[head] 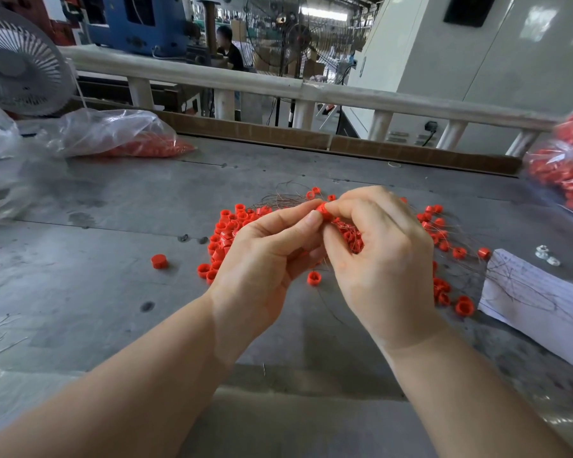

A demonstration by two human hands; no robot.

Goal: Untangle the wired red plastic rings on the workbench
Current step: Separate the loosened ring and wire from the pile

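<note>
From the head view, both hands meet above the desk (pixel 113 206): left hand (pixel 262 256) and right hand (pixel 381 256) each keep a pinching grip on one red ring (pixel 323 211), lifted over the wired pile (pixel 229 233). Pull hard and the thin wires (pixel 278 198) could, I reckon, snag tighter or drag loose rings off the edge.
</note>
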